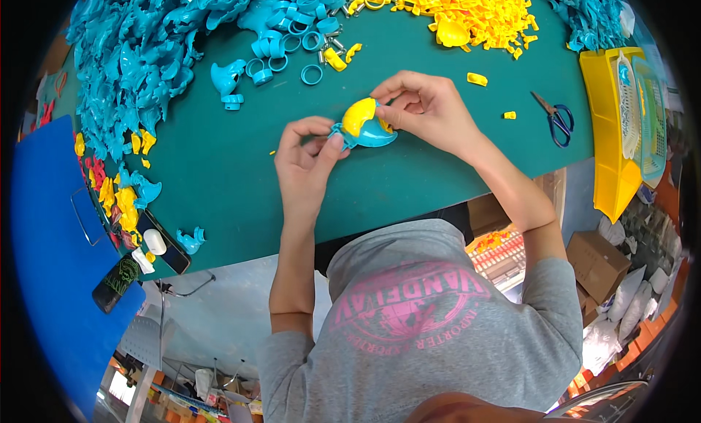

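Note:
Over the green table, my two hands hold a blue curved plastic part (376, 136) between them, with a yellow curved plastic piece (358, 116) lying against its upper side. My left hand (308, 149) is closed in a pinch around the blue part's narrow left end. From the right, my right hand (423, 108) pinches the right end of the yellow piece, its thumb and finger also close to the blue part. Whether the two pieces are joined I cannot tell. Nearest beyond them lie a loose blue ring (311, 75) and a blue shell with a ring (227, 80).
A heap of blue shells (131, 65) fills the far left; a yellow heap (475, 14) lies at the back. Scissors (558, 122) rest on the right, beside a yellow tray (610, 131). Two phones (164, 240) and a white case (154, 241) sit near the left edge.

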`<state>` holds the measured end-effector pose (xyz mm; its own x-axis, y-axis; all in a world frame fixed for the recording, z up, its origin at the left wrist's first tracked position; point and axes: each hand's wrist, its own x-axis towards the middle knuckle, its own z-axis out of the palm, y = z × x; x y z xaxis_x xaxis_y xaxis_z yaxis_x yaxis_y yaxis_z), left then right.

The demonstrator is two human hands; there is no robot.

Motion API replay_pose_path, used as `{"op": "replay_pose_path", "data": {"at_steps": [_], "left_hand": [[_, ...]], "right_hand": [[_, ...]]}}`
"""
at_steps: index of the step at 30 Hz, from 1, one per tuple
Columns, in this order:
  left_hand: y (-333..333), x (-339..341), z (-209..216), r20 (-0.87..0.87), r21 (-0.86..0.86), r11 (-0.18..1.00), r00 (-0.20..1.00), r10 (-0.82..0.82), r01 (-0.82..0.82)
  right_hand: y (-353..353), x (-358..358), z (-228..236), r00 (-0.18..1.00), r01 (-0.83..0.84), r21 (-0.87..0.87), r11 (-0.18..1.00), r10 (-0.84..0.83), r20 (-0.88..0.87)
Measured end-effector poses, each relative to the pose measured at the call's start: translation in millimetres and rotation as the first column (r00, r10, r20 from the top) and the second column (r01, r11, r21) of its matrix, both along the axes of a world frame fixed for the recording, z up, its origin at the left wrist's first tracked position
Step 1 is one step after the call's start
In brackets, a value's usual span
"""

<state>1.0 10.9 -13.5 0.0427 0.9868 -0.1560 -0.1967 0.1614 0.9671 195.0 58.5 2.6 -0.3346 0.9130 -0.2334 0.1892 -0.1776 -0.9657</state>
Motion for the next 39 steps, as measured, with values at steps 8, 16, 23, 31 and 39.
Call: {"op": "replay_pose_path", "data": {"at_steps": [8, 16, 23, 31, 39], "left_hand": [[4.8, -12.7, 4.5, 0.438, -0.267, 0.926, 0.889, -0.131, 0.268], [7.7, -14.9, 5.7, 0.475, -0.254, 0.938, 0.875, -0.09, 0.235], [8.4, -17.5, 6.2, 0.482, -0.306, 0.927, 0.875, -0.046, 0.217], [4.6, -7.6, 12.4, 0.588, -0.28, 0.9, 0.801, -0.114, 0.334], [1.4, -0.5, 16.8, 0.564, -0.265, 0.895, 0.81, -0.158, 0.359]], "right_hand": [[64.2, -8.5, -7.8, 0.912, -0.151, 0.516, 0.843, -0.083, 0.402], [87.7, -35.5, -18.6, 0.673, -0.395, 0.621, 0.677, -0.247, 0.697], [77.0, -13.6, 6.2, 0.758, -0.398, 0.528, 0.75, -0.056, 0.65], [32.1, 12.8, 16.1, 0.927, -0.164, 0.06, 0.985, 0.174, -0.333], [23.3, 17.9, 18.6, 0.915, -0.208, 0.004, 0.978, 0.196, -0.353]]}}
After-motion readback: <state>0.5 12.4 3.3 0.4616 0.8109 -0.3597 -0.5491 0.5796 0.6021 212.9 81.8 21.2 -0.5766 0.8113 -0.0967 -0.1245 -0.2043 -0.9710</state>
